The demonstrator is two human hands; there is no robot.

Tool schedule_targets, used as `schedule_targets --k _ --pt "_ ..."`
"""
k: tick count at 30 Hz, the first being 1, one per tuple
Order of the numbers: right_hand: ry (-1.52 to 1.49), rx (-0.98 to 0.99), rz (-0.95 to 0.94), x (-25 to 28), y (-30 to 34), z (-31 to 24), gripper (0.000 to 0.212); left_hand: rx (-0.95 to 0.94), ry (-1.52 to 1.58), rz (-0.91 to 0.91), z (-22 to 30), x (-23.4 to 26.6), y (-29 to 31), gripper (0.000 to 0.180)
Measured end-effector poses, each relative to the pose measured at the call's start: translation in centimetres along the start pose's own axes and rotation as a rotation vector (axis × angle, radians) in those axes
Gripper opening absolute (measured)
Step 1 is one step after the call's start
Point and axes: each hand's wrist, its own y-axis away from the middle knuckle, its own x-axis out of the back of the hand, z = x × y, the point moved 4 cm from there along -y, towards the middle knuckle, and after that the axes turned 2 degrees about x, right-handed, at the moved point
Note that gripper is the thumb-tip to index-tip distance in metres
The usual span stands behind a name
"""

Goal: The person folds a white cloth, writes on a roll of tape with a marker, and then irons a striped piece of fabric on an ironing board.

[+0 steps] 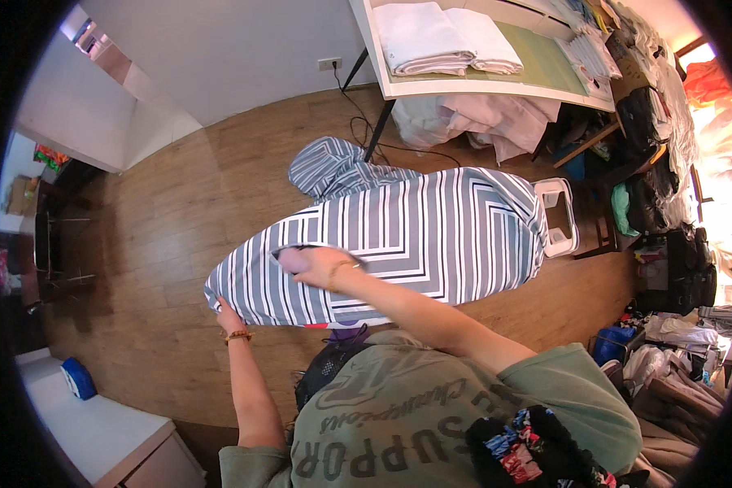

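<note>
A grey cloth with white and dark stripes (390, 236) lies over a long ironing board, whose narrow end points left. Part of the cloth hangs past the far edge in a bunched heap (325, 163). My right hand (324, 267) is closed over an iron (293, 260) with a pinkish front and a dark edge, resting on the cloth toward the narrow end. Blur and my fingers hide much of the iron. At the board's left tip, my left hand (228, 315) pinches the near edge of the cloth.
A white iron rest (576, 220) sticks out at the board's right end. Beyond it stands a table (537, 53) with folded white cloths (431, 37); a cord (354, 122) runs down from the wall socket. Bags and clothes crowd the right. A white cabinet (106, 423) is at lower left.
</note>
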Motion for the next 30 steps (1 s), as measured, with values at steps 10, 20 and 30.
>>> schedule_targets --k 10,20,30 --pt "-0.067 -0.293 0.303 5.2 7.7 7.5 0.037 0.051 -0.081 -0.017 1.3 0.3 1.8 0.08" --pt "-0.19 -0.847 1.065 14.7 30.2 35.2 0.045 -0.044 -0.436 0.018 1.4 -0.6 -0.8 0.086" --pt "-0.017 -0.459 0.03 6.5 21.3 15.6 0.054 -0.14 -0.485 0.076 0.0 0.9 -2.9 0.08"
